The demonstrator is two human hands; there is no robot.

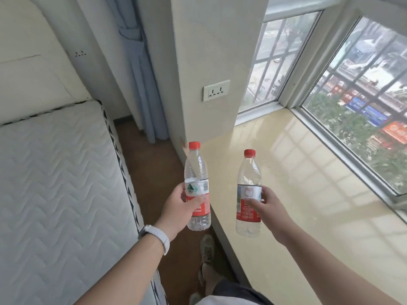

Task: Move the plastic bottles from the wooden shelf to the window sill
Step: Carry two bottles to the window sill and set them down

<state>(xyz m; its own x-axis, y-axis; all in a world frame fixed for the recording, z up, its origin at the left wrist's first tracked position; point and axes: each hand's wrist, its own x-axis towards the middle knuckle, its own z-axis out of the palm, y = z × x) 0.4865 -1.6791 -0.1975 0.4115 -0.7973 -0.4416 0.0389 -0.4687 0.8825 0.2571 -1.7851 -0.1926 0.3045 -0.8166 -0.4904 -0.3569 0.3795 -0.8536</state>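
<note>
I hold two clear plastic bottles with red caps and red-and-white labels, both upright. My left hand (178,209) grips the left bottle (196,172) around its label, just over the near left edge of the window sill (308,179). My right hand (263,204) grips the right bottle (250,172) at its label, held above the glossy beige sill. Neither bottle touches the sill. The wooden shelf is out of view.
A white quilted mattress (61,179) lies on the left, with a narrow brown floor strip (152,170) between it and the sill. A wall column with a socket (216,90) stands at the sill's far left. Barred windows (361,102) border the sill on the right. My shoes (207,254) show below.
</note>
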